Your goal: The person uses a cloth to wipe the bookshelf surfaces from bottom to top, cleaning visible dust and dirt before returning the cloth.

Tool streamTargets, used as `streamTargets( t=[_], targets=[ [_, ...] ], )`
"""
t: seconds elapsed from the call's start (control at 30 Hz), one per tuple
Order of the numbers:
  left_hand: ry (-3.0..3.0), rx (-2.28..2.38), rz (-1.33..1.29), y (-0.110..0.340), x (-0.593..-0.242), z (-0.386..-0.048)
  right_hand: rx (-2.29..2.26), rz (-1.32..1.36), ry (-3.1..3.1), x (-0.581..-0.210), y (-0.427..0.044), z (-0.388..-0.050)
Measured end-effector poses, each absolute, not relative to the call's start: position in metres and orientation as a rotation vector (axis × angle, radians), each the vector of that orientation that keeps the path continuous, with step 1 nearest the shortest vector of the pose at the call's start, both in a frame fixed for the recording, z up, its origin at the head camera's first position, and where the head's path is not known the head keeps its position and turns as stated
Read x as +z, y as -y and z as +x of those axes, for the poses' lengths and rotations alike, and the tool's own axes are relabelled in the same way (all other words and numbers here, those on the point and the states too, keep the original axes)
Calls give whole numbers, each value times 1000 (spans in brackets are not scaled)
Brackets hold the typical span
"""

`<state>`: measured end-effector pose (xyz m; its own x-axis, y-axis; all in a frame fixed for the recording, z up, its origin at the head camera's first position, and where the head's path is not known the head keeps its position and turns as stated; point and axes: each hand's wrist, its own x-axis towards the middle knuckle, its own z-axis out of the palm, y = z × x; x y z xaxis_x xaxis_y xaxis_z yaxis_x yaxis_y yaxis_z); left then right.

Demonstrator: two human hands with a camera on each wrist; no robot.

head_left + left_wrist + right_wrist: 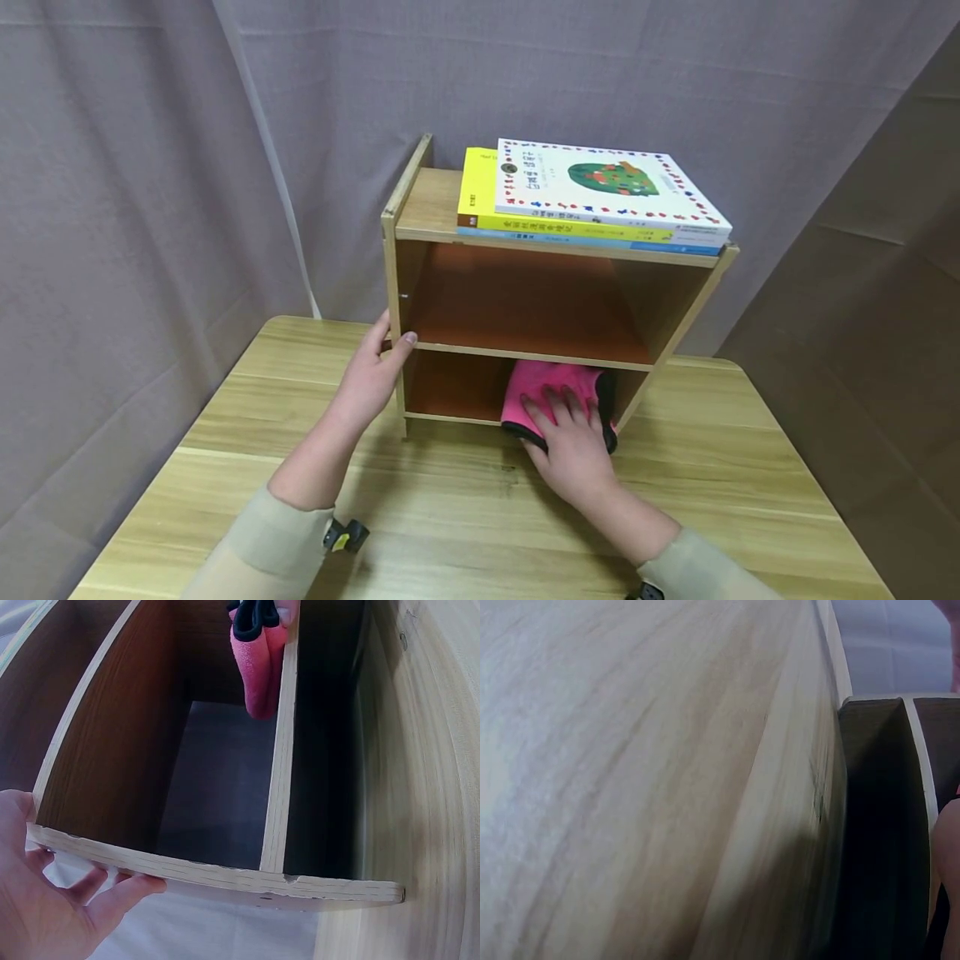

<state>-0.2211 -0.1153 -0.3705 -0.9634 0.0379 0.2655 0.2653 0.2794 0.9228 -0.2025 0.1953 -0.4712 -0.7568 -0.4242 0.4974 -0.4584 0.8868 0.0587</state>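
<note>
Pink cloth (536,375) with black trim, folded over, sits in the right-hand end of the bottom compartment of this little wooden shelf unit (427,200), its trimmed front edge poking out past the board. The right hand (573,446) has hold of it, fingers spread across the top and thumb tucked at the lower edge. From the left wrist you can see a fingertip or thumb right by the front of that bottom board, but most of that hand is cut off there.

The left hand (371,371) is gripping the unit's left side panel, thumb on the front edge and the other fingers round the outside, roughly level with the middle board.

Up on top there's a stack of books: white book (600,179) with a green picture, then yellow book (480,183), then blue book (555,240). Whole thing stands upright on a wood-grain counter (450,500), greyish curtain (360,83) behind. Right wrist view is mostly countertop tbh.
</note>
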Motion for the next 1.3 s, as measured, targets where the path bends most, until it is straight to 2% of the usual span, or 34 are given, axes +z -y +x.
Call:
streamTargets(
  t=[1.3],
  targets=[
    [2346, -1790, -273, 115, -370, -221, 23, 726, 2543, -475, -157, -204]
  ],
)
